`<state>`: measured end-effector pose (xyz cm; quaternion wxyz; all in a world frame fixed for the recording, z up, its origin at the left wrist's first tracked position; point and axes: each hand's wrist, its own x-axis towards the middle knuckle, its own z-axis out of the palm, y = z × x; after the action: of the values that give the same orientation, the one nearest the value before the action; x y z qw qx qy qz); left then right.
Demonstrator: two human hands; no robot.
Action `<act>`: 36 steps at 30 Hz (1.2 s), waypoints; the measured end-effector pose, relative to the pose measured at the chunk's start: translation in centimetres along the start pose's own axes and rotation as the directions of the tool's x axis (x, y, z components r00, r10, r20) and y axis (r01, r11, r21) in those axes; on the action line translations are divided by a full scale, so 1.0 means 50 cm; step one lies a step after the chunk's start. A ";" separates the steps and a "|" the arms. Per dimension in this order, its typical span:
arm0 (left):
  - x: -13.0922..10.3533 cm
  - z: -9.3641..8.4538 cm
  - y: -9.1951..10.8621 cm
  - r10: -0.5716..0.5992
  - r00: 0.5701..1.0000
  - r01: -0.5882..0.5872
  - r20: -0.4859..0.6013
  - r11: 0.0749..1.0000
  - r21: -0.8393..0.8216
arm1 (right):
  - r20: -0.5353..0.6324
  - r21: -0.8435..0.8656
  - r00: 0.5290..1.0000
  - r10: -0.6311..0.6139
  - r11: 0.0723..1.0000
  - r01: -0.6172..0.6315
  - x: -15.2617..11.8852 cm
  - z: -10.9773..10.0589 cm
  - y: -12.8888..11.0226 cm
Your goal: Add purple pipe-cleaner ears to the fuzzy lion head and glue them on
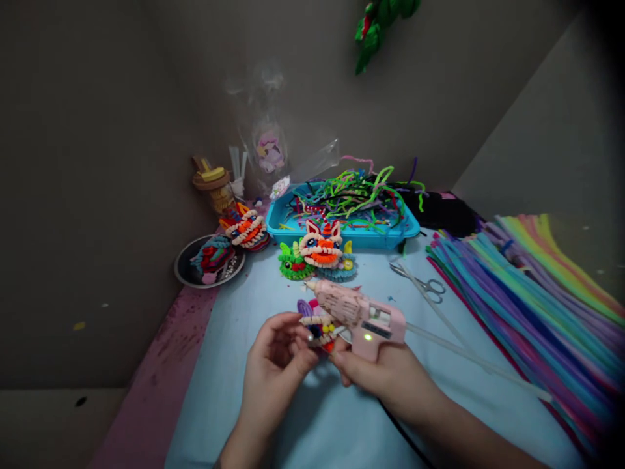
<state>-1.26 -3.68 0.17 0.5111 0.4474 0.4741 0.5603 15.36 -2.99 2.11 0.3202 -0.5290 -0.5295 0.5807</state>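
My right hand (378, 368) is wrapped round the handle of a pink hot glue gun (349, 309). A green light glows on the gun, its nozzle points left, and a long clear glue stick (478, 361) sticks out of its back. Under the nozzle is a small pipe-cleaner animal head (319, 326) in purple, cream, yellow and orange. My left hand (280, 355) has its fingers curled at the head's left side, with a tiny white bead (310, 337) by the fingertips. Fingertips of my right hand reach the head's lower right edge. The gun hides part of it.
Finished pipe-cleaner lion heads (321, 246) stand before a blue tray (342, 240) of pipe-cleaner scraps. At left are a metal bowl (183, 277) with beads and another lion head (248, 229). Scissors (427, 285) and bundled pipe cleaners (527, 306) lie right. A black cord (403, 433) runs below.
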 end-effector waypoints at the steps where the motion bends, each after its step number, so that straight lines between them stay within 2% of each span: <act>1: 0.000 0.001 -0.001 -0.029 1.000 0.029 0.008 0.999 -0.022 | 0.005 -0.004 1.000 -0.002 1.000 0.002 0.000 -0.001 -0.002; 7: -0.008 0.022 -0.002 -0.129 0.979 0.146 0.155 0.984 -0.102 | 0.019 0.027 0.996 -0.085 0.996 0.085 -0.002 -0.005 -0.010; 10: -0.018 0.041 -0.003 -0.155 0.976 0.181 0.152 0.966 -0.182 | -0.001 0.017 0.992 -0.130 0.991 0.130 -0.007 -0.001 -0.005; 15: -0.025 0.053 0.002 -0.102 0.985 0.128 0.137 0.971 -0.200 | 0.003 -0.043 0.978 -0.209 0.977 0.209 -0.013 0.004 0.000; 18: -0.023 0.028 0.018 -0.060 0.996 0.064 0.068 0.996 -0.065 | -0.045 -0.044 0.948 -0.314 0.949 0.312 -0.010 -0.010 -0.003; 20: -0.023 -0.001 0.033 -0.022 1.000 0.023 -0.004 0.999 0.048 | -0.096 -0.068 0.927 -0.362 0.932 0.357 -0.009 -0.032 -0.004; 22: -0.023 -0.034 0.046 -0.035 0.999 0.038 -0.022 0.983 0.180 | -0.112 -0.116 0.914 -0.390 0.919 0.378 -0.011 -0.062 -0.001; 24: -0.023 -0.060 0.055 -0.030 0.999 0.037 -0.029 0.950 0.311 | -0.067 -0.199 0.905 -0.419 0.895 0.400 -0.018 -0.093 0.004; 26: -0.020 -0.075 0.055 -0.005 1.000 0.013 -0.017 0.882 0.472 | 0.027 -0.312 0.894 -0.448 0.846 0.433 -0.026 -0.117 0.009; 29: -0.012 -0.076 0.041 0.087 0.996 -0.079 0.020 0.743 0.665 | 0.130 -0.456 0.874 -0.469 0.754 0.473 -0.033 -0.130 0.020; 32: -0.005 -0.067 0.017 0.194 0.973 -0.221 0.126 0.618 0.754 | 0.194 -0.540 0.847 -0.496 0.666 0.514 -0.031 -0.119 0.034; 36: -0.003 -0.060 -0.011 0.231 0.937 -0.349 0.263 0.558 0.753 | 0.270 -0.616 0.787 -0.555 0.529 0.584 -0.025 -0.097 0.047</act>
<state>-4.14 -4.05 -0.83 0.1924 0.7344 0.5559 0.3385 20.75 -3.36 0.79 0.2678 -0.3931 -0.8508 0.2235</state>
